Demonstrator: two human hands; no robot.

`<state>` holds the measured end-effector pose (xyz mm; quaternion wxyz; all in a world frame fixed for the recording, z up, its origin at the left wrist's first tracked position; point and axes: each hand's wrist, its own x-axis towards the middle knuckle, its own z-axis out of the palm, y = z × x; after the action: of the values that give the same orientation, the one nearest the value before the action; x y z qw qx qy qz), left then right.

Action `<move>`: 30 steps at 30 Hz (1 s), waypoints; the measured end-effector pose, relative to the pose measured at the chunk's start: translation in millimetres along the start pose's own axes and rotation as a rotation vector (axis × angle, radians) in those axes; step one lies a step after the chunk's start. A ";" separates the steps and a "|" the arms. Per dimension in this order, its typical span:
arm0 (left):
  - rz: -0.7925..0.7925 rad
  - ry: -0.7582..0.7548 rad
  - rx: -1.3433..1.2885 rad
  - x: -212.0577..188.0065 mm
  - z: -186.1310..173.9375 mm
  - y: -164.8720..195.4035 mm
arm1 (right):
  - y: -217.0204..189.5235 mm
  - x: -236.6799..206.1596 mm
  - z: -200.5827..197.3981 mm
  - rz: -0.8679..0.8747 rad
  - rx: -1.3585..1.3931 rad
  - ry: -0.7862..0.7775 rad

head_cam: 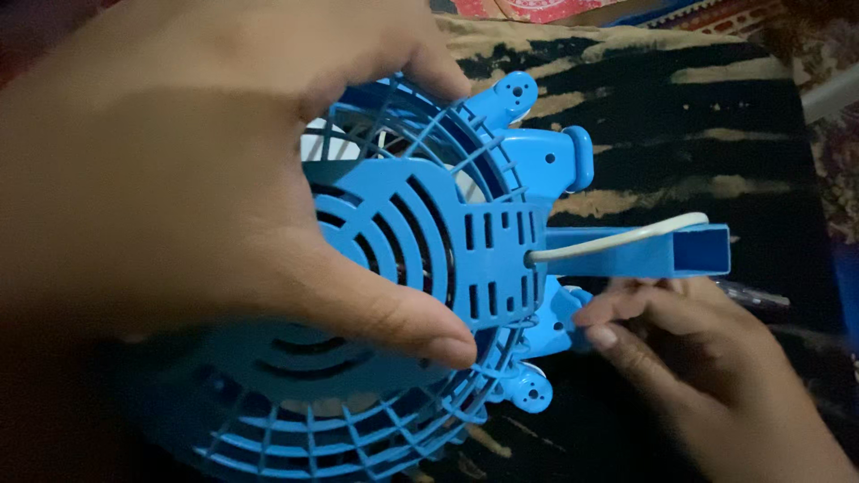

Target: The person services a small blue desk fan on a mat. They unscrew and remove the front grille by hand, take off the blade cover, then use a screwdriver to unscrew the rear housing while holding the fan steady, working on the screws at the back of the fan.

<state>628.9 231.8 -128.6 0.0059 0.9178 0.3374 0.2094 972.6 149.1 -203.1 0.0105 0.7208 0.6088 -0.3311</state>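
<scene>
A small blue plastic fan [420,233] lies with its rear motor housing and round wire-style guard facing me. My left hand [179,170] covers the left side of the guard, thumb pressed across the housing and fingers curled over the top rim. A hollow square blue stem [662,252] sticks out to the right, with a white cord [617,240] running out of the housing along it. My right hand [689,349] sits below the stem, its fingertips pinching a blue tab [564,317] at the lower right of the housing.
The fan rests over a black cloth with tan streaks [680,116]. Red patterned fabric [537,9] shows at the top edge, and a patterned surface [837,152] lies at the far right.
</scene>
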 end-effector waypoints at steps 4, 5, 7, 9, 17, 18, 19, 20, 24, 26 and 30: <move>-0.013 -0.003 0.017 4.2 -1.9 5.7 | 11.5 -2.9 -0.5 -0.322 0.291 0.054; -0.024 -0.009 0.031 6.3 -3.8 8.9 | 13.3 -3.4 0.7 -0.358 0.297 0.028; -0.081 -0.041 0.071 11.4 -6.8 17.5 | 13.4 -4.8 4.3 -0.371 0.255 -0.057; -0.204 -0.134 0.112 17.7 -11.8 24.8 | 9.8 -6.3 8.5 -0.386 0.219 -0.122; -0.148 -0.033 -0.116 24.4 -16.2 22.1 | -19.2 -7.5 35.4 -0.414 0.203 -0.053; -0.188 -0.027 -0.136 22.8 -12.5 20.9 | -22.6 -7.8 36.6 -0.408 0.205 -0.032; -0.226 -0.021 -0.156 21.4 -6.8 19.2 | -26.0 -7.0 39.5 -0.403 0.208 -0.011; -0.264 -0.016 -0.177 19.1 -3.6 17.2 | -29.6 -7.2 41.4 -0.396 0.212 0.010; -0.293 0.012 -0.237 4.2 0.9 10.2 | -44.1 -11.6 50.7 -0.316 0.216 0.161; -0.293 0.032 -0.214 1.9 1.9 10.2 | -50.7 -13.9 51.9 -0.283 0.215 0.185; -0.221 0.067 -0.185 0.0 -3.4 12.9 | -62.3 -22.6 51.0 -0.327 0.189 0.287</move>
<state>635.5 221.4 -123.6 0.1023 0.8631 0.4154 0.2683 892.9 124.2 -207.6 -0.1974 0.6502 0.6790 -0.2779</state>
